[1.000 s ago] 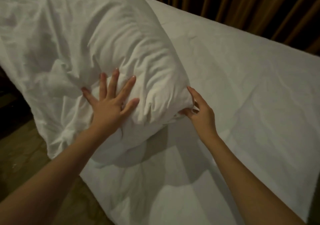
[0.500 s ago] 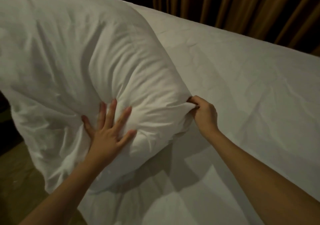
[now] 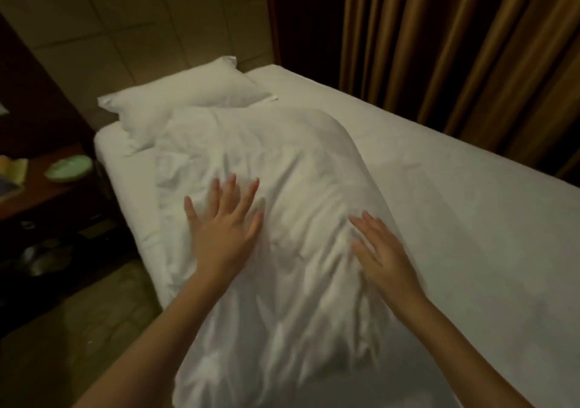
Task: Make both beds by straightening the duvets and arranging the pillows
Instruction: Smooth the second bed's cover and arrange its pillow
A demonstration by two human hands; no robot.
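A large white pillow (image 3: 282, 194) lies lengthwise on the bed's white sheet (image 3: 455, 219), its case wrinkled. My left hand (image 3: 224, 232) lies flat on its near left part, fingers spread and straight. My right hand (image 3: 381, 250) lies flat on its right side, fingers straight. A second white pillow (image 3: 185, 100) lies at the head of the bed, its near edge tucked under the far end of the large one. No duvet is in view.
A dark wooden nightstand (image 3: 34, 188) stands left of the bed with a pale green dish (image 3: 67, 167) and a book on it. Brown curtains (image 3: 470, 46) hang along the bed's far side. Tiled floor (image 3: 78, 329) runs along the near left.
The pillow has dropped from raised to lying flat on the bed. My right hand let go of its pinched corner and now lies flat on it. The second pillow and nightstand came into view.
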